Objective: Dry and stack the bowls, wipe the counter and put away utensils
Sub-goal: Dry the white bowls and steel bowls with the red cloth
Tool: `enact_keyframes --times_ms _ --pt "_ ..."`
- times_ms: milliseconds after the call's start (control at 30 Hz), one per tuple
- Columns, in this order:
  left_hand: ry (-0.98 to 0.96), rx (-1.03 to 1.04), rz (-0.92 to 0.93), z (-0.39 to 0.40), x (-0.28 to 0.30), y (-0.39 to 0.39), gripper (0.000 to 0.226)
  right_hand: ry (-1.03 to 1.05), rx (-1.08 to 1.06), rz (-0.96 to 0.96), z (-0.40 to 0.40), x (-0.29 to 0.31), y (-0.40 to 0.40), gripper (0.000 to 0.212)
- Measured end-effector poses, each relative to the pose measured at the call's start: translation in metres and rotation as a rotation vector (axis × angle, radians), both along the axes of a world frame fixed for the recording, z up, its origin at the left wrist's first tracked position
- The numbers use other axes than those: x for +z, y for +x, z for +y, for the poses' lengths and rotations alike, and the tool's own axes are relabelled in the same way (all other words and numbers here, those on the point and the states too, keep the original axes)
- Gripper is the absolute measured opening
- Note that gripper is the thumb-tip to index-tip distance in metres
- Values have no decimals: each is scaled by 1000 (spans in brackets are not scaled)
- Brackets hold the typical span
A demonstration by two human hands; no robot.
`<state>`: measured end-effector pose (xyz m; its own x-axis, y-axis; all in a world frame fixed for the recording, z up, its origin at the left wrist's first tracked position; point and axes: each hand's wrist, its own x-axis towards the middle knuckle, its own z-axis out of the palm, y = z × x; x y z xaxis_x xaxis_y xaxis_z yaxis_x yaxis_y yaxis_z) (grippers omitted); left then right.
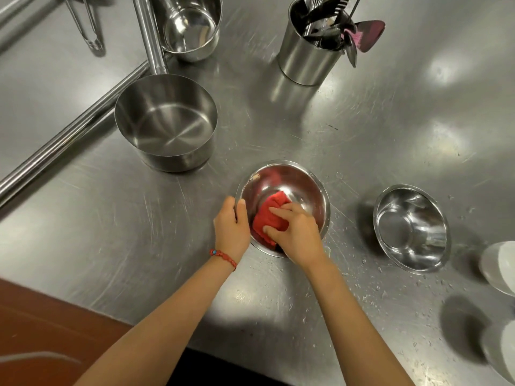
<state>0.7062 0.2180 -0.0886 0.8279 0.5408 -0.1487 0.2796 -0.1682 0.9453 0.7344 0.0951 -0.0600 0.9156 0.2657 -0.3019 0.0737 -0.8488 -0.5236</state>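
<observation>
A steel bowl (pixel 289 182) sits on the steel counter (pixel 376 129) in front of me. My left hand (pixel 232 227) grips its left rim, thumb inside. My right hand (pixel 298 232) presses a red cloth (pixel 271 215) against the inside of this bowl. A second steel bowl (pixel 411 228) stands apart to the right, tilted, with nothing in it. White bowls (pixel 498 266) show partly at the right edge. A steel utensil holder (pixel 309 57) full of spoons and a pink spatula stands at the back.
A large steel saucepan (pixel 167 129) stands left of the bowl, a smaller pot (pixel 192 32) behind it. Tongs (pixel 86 26) lie at the back left. A steel rail (pixel 69 135) crosses the left side. Water drops (pixel 376 291) speckle the counter near the front right.
</observation>
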Motion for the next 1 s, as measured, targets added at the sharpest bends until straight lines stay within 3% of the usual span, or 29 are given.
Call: enact_keyframes --times_ms 133,333,500,600,700,800,867,1000 --pt "34 -36 -16 6 0 -1 43 83 -8 -48 23 -2 16 45" --pt "-3 -21 -10 2 0 0 38 -259 6 -185 6 3 33 42" --pt "-34 72 -14 -1 3 4 44 -397 150 -108 -13 17 21 27" --pt "-51 84 -9 -2 4 4 44 -223 152 53 -22 25 13 18" --pt "-39 59 4 -5 4 2 42 126 12 238 -14 28 3 12" --pt "-14 29 15 -5 1 -2 42 316 -41 271 -1 24 -10 14" --pt "-17 26 5 -3 1 -5 42 232 34 248 -5 25 -9 14" --pt "-51 51 1 -8 2 -2 44 -203 188 166 -30 33 7 23"
